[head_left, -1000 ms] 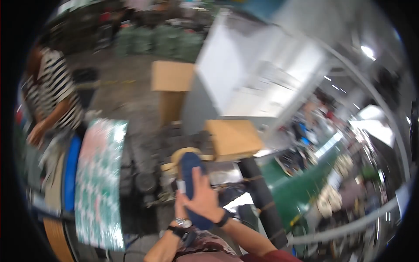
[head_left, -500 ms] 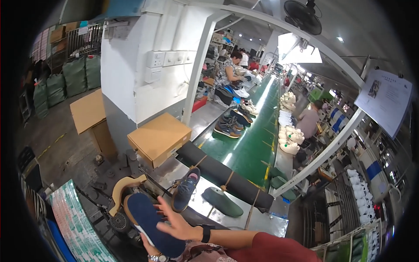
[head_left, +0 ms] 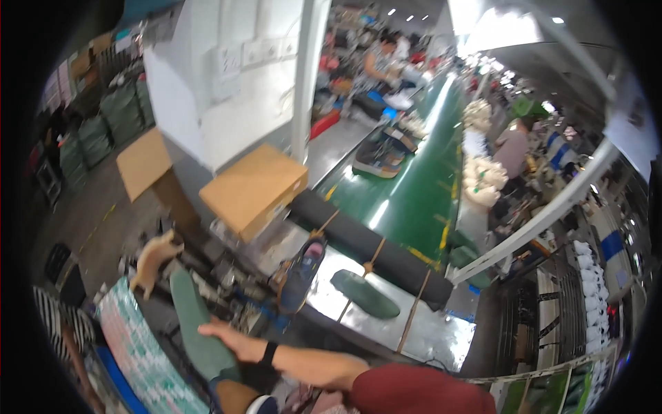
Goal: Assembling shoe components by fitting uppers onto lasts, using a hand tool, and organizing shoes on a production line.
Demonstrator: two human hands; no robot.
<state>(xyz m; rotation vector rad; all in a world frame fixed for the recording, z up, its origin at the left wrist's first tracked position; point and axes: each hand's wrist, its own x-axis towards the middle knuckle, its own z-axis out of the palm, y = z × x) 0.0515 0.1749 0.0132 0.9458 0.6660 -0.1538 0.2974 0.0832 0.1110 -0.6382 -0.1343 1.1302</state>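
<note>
My right hand (head_left: 233, 339), with a black band at the wrist, is closed on a long green shoe last (head_left: 193, 317) that stands tilted at the lower left. The last's lower end meets a shoe (head_left: 236, 396) in navy and brown at the bottom edge; whether it sits inside is unclear. My left hand does not show. On the metal bench beyond my right hand lie a dark laced shoe (head_left: 302, 277) with a pink inside and a second green last (head_left: 365, 294).
A cardboard box (head_left: 255, 190) stands on the bench's left. A black roller (head_left: 369, 252) crosses before the green conveyor belt (head_left: 420, 179), which carries shoes. A tan curved piece (head_left: 156, 261) stands beyond the held last. A striped sleeve (head_left: 62, 321) shows at far left.
The navy-soled shoe has gone from upright to the bottom edge. My right hand, spread before, now grips a green last. My left hand has left view. The whole view has shifted.
</note>
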